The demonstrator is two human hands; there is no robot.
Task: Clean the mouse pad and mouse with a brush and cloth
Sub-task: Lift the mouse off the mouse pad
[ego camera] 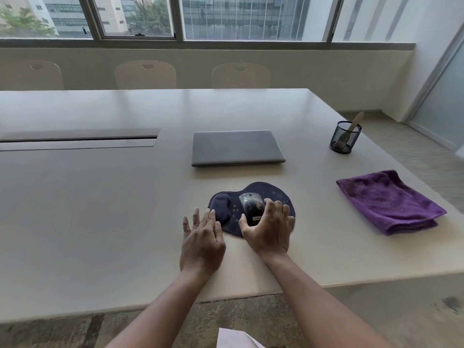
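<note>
While the broad pale surface (100, 197) carries everything we need, we judge the step in hand to be lifting the mouse off its pad so both can be cleaned. At about twelve o'clock from the pad lies a closed grey laptop (237, 147), and toward three o'clock, well apart, the folded purple cloth (388, 200) waits untouched. The dark mouse pad (278, 194), flecked with pale crumbs, sits near the surface's near edge, its padded wrist rest (221, 205) at the nine o'clock end. Out at two o'clock stands a black mesh cup (345, 137) with a pale handle, probably the brush (356, 123), sticking out of it. Our left hand (202, 243) lies flat with straight fingers, fingertips touching the wrist rest and gripping nothing; we should keep it pressing there so the pad stays put. Our right hand (267, 231) curls around the black mouse (251, 204), thumb on its near left side and fingers over its right flank, a grasp by the look of it. To do this well, we lift the mouse straight up without tipping crumbs about, set it beside the pad, then fetch the brush first, cloth after.
</note>
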